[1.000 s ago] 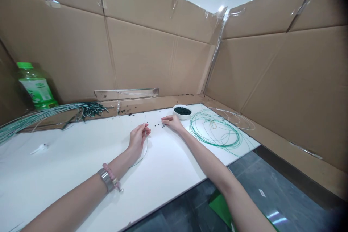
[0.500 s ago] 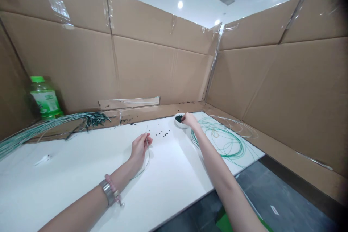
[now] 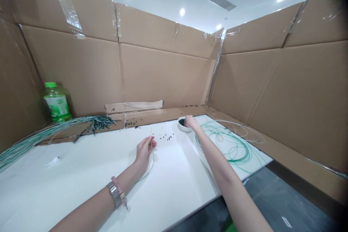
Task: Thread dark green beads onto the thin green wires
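Note:
My left hand (image 3: 144, 149) pinches a thin pale-green wire (image 3: 152, 163) near its upper end, just above the white table (image 3: 174, 188). The wire curves down below the wrist. My right hand (image 3: 191, 121) reaches to a small white bowl (image 3: 185, 128) that holds many tiny dark beads (image 3: 181, 121). Its fingertips dip in at the bowl's right side, and what they hold, if anything, is hidden. Several loose dark beads (image 3: 167, 137) lie on the table between my left hand and the bowl.
Coiled green wire (image 3: 239, 157) lies right of the bowl, under my right forearm. A bundle of green wires (image 3: 54, 134) with dark ends sits back left, by a green-capped bottle (image 3: 57, 105). A small white item (image 3: 54, 161) rests at left. Cardboard walls (image 3: 163, 69) enclose the table.
The camera view has shifted slightly, so everything appears a little lower and further right. My left hand still pinches the wire; my right hand is still at the bowl, its fingers lower among the beads.

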`<action>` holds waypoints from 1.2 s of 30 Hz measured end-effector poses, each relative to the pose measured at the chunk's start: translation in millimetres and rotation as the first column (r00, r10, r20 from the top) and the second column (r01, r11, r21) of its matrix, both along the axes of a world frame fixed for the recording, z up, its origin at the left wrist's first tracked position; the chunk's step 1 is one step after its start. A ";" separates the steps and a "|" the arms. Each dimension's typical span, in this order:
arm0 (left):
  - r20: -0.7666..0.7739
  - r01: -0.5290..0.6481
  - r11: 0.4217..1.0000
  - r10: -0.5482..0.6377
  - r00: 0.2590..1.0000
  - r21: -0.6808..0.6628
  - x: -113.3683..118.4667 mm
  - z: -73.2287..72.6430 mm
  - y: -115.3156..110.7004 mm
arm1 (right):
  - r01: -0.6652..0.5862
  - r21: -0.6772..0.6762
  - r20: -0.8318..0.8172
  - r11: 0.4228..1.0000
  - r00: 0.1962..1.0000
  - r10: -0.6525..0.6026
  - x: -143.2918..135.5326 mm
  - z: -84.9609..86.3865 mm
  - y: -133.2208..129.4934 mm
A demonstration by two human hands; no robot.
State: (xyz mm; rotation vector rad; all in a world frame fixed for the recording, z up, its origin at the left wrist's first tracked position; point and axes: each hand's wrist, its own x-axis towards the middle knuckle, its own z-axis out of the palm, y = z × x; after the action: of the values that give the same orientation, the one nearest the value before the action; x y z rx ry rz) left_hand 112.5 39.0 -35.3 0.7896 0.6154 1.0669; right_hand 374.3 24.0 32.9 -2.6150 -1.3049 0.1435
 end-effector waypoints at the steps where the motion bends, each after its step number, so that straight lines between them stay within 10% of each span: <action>1: 0.001 0.000 1.000 0.000 1.000 0.002 -0.1 0.5 -0.5 | -0.008 0.026 -0.011 1.000 1.000 0.008 0.9 1.2 -1.6; 8: 0.002 -0.008 1.000 0.008 1.000 0.009 -0.3 2.5 -2.0 | -0.164 0.274 -0.108 0.948 0.974 0.199 -15.0 4.5 -12.8; 14: -0.010 -0.019 1.000 0.019 1.000 0.003 -0.5 4.5 -2.4 | -0.273 0.353 -0.288 0.895 0.878 0.381 -59.8 -29.7 -9.5; 22: -0.016 -0.022 1.000 0.022 1.000 0.001 -0.8 8.6 -5.1 | -0.261 0.361 -0.408 0.895 0.819 0.404 -55.7 -57.7 -5.3; 36: -0.016 -0.013 1.000 0.013 1.000 0.000 -1.1 7.9 -4.9 | -0.232 0.447 -0.437 0.864 0.786 0.437 -58.9 -54.1 -9.1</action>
State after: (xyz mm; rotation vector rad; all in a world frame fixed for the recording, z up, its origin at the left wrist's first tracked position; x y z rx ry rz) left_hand 111.4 34.1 -27.4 0.7957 0.6351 1.0732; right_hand 315.4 14.9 -21.2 -1.8120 -1.4081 0.5717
